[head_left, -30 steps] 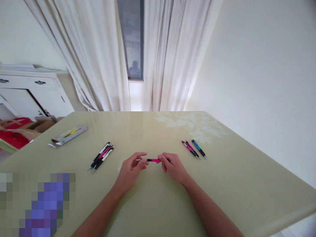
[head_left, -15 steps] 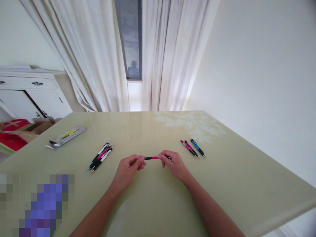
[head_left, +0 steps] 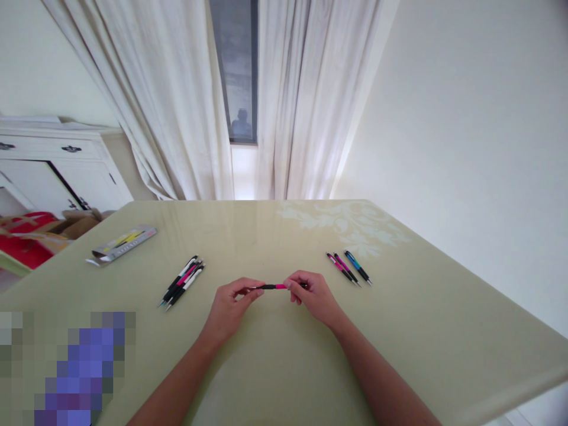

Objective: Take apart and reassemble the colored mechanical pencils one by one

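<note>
A pink and black pen is held level just above the pale green table, between both hands. My left hand pinches its tip end with thumb and fingers. My right hand is closed round its other end. A bunch of several black, white and pink pens lies to the left of my left hand. Three pens, two pink and one blue, lie to the right of my right hand.
A flat grey and yellow pen box lies at the table's far left. A white cabinet and red and brown things stand beyond the left edge. Curtains and a wall lie behind.
Both hands stay on the pen at the same spot. The left fingers have shifted slightly along its tip end. The view has wobbled a little.
</note>
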`<state>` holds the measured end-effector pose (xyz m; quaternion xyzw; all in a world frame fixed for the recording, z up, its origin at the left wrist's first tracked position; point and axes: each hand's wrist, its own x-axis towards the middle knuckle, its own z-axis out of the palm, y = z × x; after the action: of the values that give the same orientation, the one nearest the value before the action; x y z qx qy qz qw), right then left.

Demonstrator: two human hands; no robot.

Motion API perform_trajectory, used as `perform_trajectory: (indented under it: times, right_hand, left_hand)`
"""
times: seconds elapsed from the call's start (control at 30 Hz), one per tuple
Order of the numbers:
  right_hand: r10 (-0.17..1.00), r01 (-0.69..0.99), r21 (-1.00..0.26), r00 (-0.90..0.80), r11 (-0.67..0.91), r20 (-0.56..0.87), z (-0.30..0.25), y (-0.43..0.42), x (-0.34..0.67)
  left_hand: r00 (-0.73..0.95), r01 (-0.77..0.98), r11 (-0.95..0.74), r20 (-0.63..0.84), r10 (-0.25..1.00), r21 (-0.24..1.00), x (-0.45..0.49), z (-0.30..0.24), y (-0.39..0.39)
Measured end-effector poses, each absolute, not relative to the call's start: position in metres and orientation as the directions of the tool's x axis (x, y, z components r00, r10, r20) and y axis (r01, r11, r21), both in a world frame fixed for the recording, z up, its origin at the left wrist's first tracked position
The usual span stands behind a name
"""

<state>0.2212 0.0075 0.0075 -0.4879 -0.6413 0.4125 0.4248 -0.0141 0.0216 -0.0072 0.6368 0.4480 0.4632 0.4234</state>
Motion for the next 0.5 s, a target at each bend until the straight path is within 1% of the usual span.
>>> perform_trajectory:
  times: [0.07, 0.23, 0.4, 0.5]
  right_hand:
    - [0.979, 0.276, -0.946, -0.157, 0.169, 0.129, 0.0074, 0.0076, 0.221]
    - [0.982, 0.277, -0.944, -0.118, 0.177, 0.149, 0.0092, 0.007, 0.2199]
    - [0.983, 0.268, -0.953, -0.153, 0.138, 0.099, 0.0083, 0.007, 0.2194]
    - [0.981, 0.241, -0.96, -0.16, 0.144, 0.107, 0.0074, 0.0074, 0.2188]
  left_hand:
    - [0.179, 0.191, -0.232, 0.199, 0.964, 0.954, -0.0131, -0.0066, 0.0203]
    - [0.219, 0.18, -0.144, 0.103, 0.97, 0.973, -0.012, -0.0057, 0.0193]
    - [0.225, 0.182, -0.223, 0.18, 0.957, 0.958, -0.0144, -0.0068, 0.0205]
    - [0.224, 0.142, -0.178, 0.144, 0.964, 0.974, -0.0132, -0.0075, 0.0208]
